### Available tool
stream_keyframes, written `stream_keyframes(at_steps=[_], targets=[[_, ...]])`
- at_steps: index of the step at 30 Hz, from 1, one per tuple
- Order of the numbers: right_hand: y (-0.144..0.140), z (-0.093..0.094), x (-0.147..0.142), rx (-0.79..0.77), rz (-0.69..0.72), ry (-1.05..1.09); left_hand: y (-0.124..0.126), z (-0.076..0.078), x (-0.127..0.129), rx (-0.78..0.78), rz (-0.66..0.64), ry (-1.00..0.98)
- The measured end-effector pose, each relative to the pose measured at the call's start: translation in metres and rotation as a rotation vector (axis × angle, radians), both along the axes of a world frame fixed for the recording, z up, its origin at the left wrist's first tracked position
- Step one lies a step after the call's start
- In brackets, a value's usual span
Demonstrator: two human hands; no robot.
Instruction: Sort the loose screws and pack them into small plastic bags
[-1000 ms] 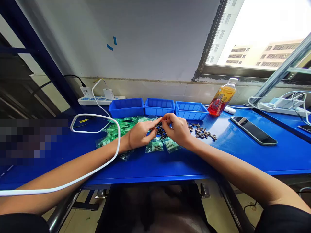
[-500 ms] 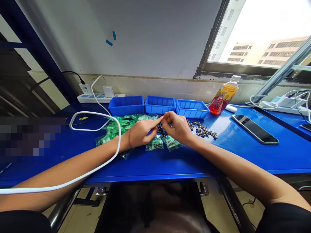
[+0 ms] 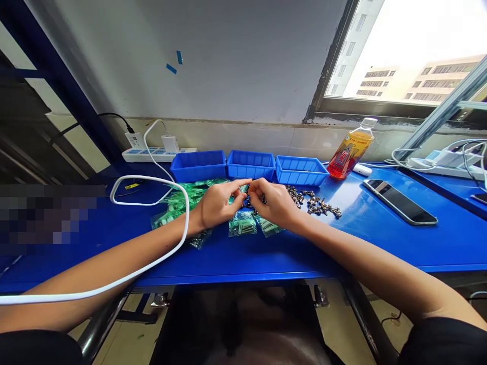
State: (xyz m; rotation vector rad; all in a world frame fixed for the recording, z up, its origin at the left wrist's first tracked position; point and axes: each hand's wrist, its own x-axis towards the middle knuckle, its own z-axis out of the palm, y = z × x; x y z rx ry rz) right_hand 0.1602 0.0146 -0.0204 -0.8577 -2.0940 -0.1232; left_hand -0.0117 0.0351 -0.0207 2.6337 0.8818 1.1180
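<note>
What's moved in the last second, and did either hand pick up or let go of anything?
Little changed. Both hands dropped slightly toward the table: the left hand and right hand were pinching together a bit higher, and now meet lower over the small dark parts. What the fingers hold is too small to tell; no clear pickup or release. The green bags, metal parts, three blue bins, bottle and phone stayed put.

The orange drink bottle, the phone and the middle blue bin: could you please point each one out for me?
Orange drink bottle (image 3: pixel 349 154), head view, on its label.
Phone (image 3: pixel 399 202), head view, middle of its dark screen.
Middle blue bin (image 3: pixel 250 173), head view, on its front wall.
</note>
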Motion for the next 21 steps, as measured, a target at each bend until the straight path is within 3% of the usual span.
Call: stream_keyframes(at_steps=[4, 14, 21], targets=[[0.0034, 0.0026, 0.0073, -0.032, -0.063, 0.030, -0.0020, 0.0048, 0.0008, -0.077, 0.069, -0.104], [-0.0013, 0.0045, 0.0037, -0.020, 0.055, 0.017, -0.0034, 0.0087, 0.0021, -0.202, 0.009, -0.129], [-0.0019, 0.0045, 0.0051, -0.077, -0.044, -0.031, -0.0032, 0.0089, 0.0014, -0.217, 0.022, -0.123]])
